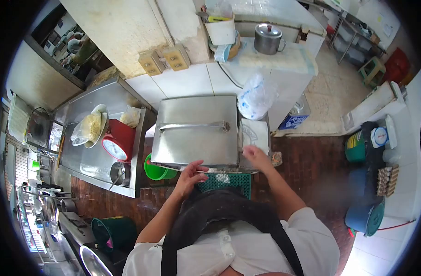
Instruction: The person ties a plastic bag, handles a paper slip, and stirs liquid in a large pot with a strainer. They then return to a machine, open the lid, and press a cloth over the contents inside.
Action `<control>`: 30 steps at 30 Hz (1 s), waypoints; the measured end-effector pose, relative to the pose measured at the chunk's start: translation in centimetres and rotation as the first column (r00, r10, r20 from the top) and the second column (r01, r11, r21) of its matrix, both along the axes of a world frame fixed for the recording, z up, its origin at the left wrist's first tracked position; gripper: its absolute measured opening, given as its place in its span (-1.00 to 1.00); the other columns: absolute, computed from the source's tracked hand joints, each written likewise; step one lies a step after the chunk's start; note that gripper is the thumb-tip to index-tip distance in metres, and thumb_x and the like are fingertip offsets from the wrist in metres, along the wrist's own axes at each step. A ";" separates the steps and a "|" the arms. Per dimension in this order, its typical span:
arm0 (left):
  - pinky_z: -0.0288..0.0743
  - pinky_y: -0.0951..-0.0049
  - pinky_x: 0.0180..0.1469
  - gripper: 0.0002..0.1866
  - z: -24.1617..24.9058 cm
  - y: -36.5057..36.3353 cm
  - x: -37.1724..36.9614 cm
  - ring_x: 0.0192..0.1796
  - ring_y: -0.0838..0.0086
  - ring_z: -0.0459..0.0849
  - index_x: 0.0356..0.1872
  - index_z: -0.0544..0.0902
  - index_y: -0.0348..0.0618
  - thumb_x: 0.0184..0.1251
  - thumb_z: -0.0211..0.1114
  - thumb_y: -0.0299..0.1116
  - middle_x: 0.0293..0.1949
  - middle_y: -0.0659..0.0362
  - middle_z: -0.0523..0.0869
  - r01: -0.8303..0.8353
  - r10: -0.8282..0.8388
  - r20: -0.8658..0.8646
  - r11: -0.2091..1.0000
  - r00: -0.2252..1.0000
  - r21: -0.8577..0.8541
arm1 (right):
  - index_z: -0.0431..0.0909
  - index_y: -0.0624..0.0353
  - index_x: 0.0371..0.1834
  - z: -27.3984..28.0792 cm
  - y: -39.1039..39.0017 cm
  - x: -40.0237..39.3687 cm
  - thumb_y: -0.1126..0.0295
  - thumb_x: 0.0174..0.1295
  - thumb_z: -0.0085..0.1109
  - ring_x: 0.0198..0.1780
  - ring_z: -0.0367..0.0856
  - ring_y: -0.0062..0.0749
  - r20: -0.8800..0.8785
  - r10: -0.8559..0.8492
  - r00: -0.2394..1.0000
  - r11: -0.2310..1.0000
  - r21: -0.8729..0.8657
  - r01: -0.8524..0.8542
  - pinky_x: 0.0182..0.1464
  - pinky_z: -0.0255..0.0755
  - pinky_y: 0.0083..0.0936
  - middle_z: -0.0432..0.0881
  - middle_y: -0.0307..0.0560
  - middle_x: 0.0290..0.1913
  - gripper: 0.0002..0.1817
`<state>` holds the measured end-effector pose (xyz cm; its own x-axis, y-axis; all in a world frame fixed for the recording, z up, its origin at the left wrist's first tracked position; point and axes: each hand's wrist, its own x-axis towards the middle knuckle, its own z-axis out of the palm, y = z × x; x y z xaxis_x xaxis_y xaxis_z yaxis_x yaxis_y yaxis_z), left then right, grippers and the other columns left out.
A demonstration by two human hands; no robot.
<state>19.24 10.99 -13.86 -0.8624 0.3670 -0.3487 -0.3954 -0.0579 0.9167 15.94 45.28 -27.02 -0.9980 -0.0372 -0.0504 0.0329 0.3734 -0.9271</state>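
A large steel lid with a long bar handle (196,138) covers the box in front of me. My left hand (192,177) is at the lid's front edge, its fingers apart and nothing in them. At the lid's right front corner, my right hand (257,158) is over the lower edge of a white printed bag (255,133); its fingers are bent, and what they hold, if anything, is hidden. Behind that bag stands a clear plastic bag with blue print (253,101).
On the steel counter at left are a red scale (118,140), a plate of noodles (98,124) and a small pot (120,174). A green basin (157,171) sits below the lid's left corner. A lidded steel pot (267,39) stands on the ledge behind.
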 end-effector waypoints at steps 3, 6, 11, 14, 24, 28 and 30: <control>0.62 0.38 0.09 -0.38 1.0 0.2 -0.7 -0.01 0.38 0.73 0.45 0.36 -0.23 0.39 0.30 -0.56 0.13 0.02 0.66 0.071 -0.071 -0.012 0.997 0.997 0.001 | 0.59 0.25 0.20 1.7 -1.7 2.4 0.30 0.39 0.27 -0.13 0.71 -0.44 0.255 0.143 0.956 0.964 -0.254 -0.077 -0.05 0.59 -0.43 0.76 -0.10 -0.17 -0.62; 0.61 0.41 0.09 -0.41 0.8 -0.4 -1.0 0.01 0.40 0.71 0.44 0.37 -0.23 0.41 0.29 -0.55 0.10 0.04 0.66 0.163 -0.162 -0.046 0.986 0.986 0.019 | 0.57 0.27 0.22 3.5 -3.0 4.0 0.31 0.43 0.22 -0.12 0.69 -0.50 0.227 0.158 0.961 0.975 -0.191 -0.115 -0.03 0.57 -0.49 0.74 -0.14 -0.16 -0.62; 0.61 0.42 0.12 -0.45 -0.1 -3.3 -1.5 0.02 0.46 0.70 0.41 0.41 -0.23 0.42 0.31 -0.52 0.10 0.08 0.68 0.281 -0.279 -0.063 0.959 0.958 0.034 | 0.51 0.29 0.30 6.8 -6.2 5.9 0.31 0.50 0.14 0.00 0.71 -0.41 0.268 0.124 0.955 0.983 -0.166 -0.081 0.12 0.57 -0.43 0.74 -0.05 0.02 -0.60; 0.60 0.45 0.14 -0.46 0.0 -6.7 -1.5 0.01 0.51 0.69 0.40 0.44 -0.22 0.43 0.34 -0.47 0.08 0.13 0.70 0.343 -0.341 -0.114 0.939 0.933 0.001 | 0.51 0.29 0.31 7.3 -9.9 6.7 0.30 0.51 0.15 0.01 0.71 -0.42 0.293 0.089 0.952 0.987 -0.154 -0.045 0.13 0.57 -0.43 0.74 -0.04 0.02 -0.59; 0.59 0.43 0.15 -0.49 -5.0 -23.6 2.2 0.02 0.50 0.68 0.37 0.48 -0.23 0.40 0.32 -0.55 0.00 0.16 0.71 0.105 -0.102 -0.046 0.992 0.994 0.072 | 0.53 0.31 0.26 7.9 -27.4 5.3 0.37 0.49 0.16 0.04 0.69 -0.44 0.289 0.353 0.890 0.935 -0.081 -0.345 0.17 0.54 -0.48 0.73 -0.05 0.01 -0.64; 0.60 0.46 0.10 -0.48 -6.7 -29.0 5.1 -0.02 0.52 0.68 0.37 0.48 -0.20 0.39 0.32 -0.53 0.01 0.18 0.70 -0.017 0.016 0.013 0.992 1.000 0.123 | 0.53 0.30 0.26 8.5 -33.7 4.2 0.31 0.49 0.20 0.03 0.69 -0.45 0.300 0.456 0.838 0.890 -0.130 -0.438 0.15 0.55 -0.47 0.73 -0.03 -0.02 -0.61; 0.59 0.46 0.10 -0.48 -6.4 -31.0 6.2 -0.01 0.53 0.68 0.37 0.48 -0.19 0.39 0.34 -0.51 0.03 0.18 0.70 -0.082 0.078 0.038 0.991 0.996 0.108 | 0.55 0.27 0.25 8.8 -36.1 3.8 0.27 0.49 0.21 -0.01 0.69 -0.46 0.289 0.518 0.805 0.855 -0.156 -0.494 0.11 0.55 -0.47 0.73 -0.04 -0.05 -0.61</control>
